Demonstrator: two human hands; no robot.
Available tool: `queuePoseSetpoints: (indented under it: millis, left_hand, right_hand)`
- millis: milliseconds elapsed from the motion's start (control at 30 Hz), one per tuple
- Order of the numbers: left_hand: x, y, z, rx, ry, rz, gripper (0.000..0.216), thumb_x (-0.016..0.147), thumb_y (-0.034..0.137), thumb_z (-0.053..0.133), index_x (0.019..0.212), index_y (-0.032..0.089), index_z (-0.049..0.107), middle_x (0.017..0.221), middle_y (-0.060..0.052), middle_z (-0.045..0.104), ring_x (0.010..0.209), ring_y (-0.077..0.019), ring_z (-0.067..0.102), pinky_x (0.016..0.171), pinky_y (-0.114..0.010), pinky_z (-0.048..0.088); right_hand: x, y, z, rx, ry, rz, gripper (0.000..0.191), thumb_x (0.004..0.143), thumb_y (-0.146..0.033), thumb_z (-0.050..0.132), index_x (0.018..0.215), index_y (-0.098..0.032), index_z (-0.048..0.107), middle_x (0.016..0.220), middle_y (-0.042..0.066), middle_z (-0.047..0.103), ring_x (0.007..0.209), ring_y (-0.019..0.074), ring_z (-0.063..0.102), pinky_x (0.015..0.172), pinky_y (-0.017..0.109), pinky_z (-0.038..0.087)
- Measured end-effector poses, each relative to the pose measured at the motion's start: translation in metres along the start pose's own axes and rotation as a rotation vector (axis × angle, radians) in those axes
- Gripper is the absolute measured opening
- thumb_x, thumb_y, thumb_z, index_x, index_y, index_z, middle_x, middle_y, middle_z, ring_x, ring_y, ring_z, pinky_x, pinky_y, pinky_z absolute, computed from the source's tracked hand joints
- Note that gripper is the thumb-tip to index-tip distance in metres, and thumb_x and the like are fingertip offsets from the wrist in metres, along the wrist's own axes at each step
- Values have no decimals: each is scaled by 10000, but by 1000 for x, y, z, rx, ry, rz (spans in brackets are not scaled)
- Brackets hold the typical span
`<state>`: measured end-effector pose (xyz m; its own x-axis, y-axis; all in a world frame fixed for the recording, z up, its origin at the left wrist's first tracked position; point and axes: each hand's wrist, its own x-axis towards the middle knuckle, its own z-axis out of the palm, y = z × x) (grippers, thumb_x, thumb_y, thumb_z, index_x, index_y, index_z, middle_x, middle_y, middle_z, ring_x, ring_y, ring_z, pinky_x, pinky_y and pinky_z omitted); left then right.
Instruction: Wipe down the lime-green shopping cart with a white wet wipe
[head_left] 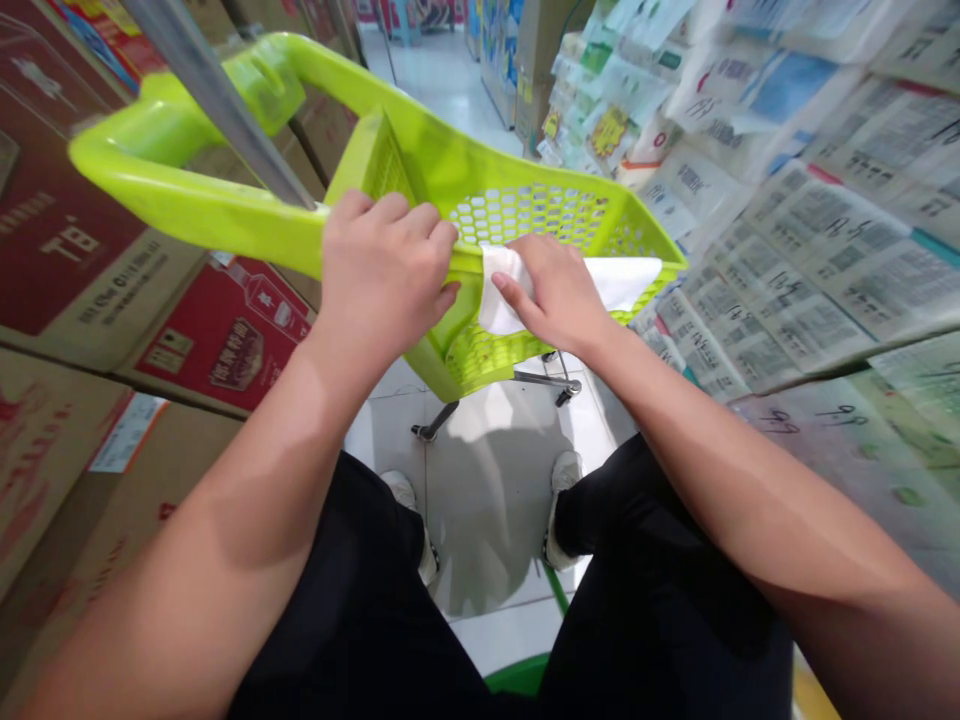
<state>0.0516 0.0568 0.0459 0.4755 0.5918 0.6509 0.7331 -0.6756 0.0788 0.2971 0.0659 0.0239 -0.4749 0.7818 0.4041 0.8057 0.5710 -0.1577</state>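
A lime-green plastic shopping cart with perforated basket walls stands tilted in front of me, on dark legs with casters. My left hand is closed over its near rim, fingers wrapped across the top. To the right, my right hand presses a white cloth over the same rim, thumb on the near side and fingers over the top. Part of the cloth trails along the rim beyond the hand. The right fingertips are hidden behind the rim.
Cardboard cartons are stacked close on the left. Wrapped packs with handwritten prices line the right side. A grey metal pole slants past the cart's handle. Below, a green object shows between my legs, above the tiled floor.
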Motion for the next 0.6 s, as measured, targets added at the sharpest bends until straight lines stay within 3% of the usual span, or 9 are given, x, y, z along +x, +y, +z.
queuePoseSetpoints:
  millis: [133, 267, 400, 600]
  left_hand:
    - [-3, -8, 1, -16, 24, 8, 314, 1057, 545, 657, 1321, 390, 733, 1079, -86, 771, 1310, -410, 554, 1224, -663, 374]
    - [-9, -26, -6, -34, -14, -78, 310, 1030, 501, 715, 1295, 346, 763, 1097, -95, 777, 1378, -445, 506, 1253, -719, 259]
    - [-12, -39, -14, -8, -20, -145, 268, 1011, 499, 725, 1234, 368, 794, 1148, -82, 780, 1273, -455, 538, 1198, -751, 234]
    - [-10, -31, -10, 14, 17, -85, 202, 1030, 484, 700, 1195, 399, 780, 1039, -78, 761, 1188, -419, 526, 1149, -718, 282]
  right_hand:
    - [7, 9, -11, -16, -36, 17, 716, 1176, -625, 164, 1408, -256, 731, 1368, 190, 748, 1331, 418, 600, 1109, 575, 452]
    - [1, 55, -17, -46, -26, 41, 738, 1154, -686, 196, 1251, -251, 784, 1328, 207, 758, 1306, 421, 615, 1077, 575, 471]
    - [-15, 91, -8, -107, -4, 149, 802, 1117, -780, 202, 1150, -218, 772, 1139, 202, 784, 1119, 395, 682, 933, 507, 505]
    - [-18, 95, -3, -154, 35, 246, 886, 1100, -840, 195, 1258, -191, 777, 1108, 198, 812, 1032, 381, 712, 852, 464, 477]
